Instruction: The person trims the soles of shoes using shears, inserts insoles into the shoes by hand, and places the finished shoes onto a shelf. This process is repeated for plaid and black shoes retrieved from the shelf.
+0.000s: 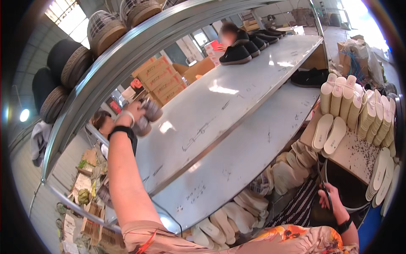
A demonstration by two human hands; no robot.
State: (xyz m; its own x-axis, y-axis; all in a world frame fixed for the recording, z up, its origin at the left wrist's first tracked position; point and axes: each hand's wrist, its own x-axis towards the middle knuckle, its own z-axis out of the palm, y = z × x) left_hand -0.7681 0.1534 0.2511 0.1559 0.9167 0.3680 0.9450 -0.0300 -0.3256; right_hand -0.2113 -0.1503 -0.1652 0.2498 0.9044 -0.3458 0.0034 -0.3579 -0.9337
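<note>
Left hand (133, 110) of the person, in the head view, is stretched far forward, and it is closed around a pair of greyish shoes (152, 110). These shoes are directly at the fingers, on the right side of this hand; they are somewhat blurred, so I cannot tell exactly how each finger is placed. To the right of the shoes and below them is the wide metal shelf (249, 97), and they are near its left end. Above and to the left of the same hand, on the upper rack (97, 70), stand checked shoes (105, 34) and black shoes (69, 63). Beyond the hand, to the right, are stacked cartons (160, 78).

Right hand (335, 199) is low and close to the body, well apart from the shoes, and it grasps a pair of dark scissors (325, 192), whose blades point upward. Just above this hand is the table (349, 148), which carries pale insoles (335, 135). To the left of it, under the lower shelf (237, 148), cream-coloured shoes (287, 174) are heaped.
</note>
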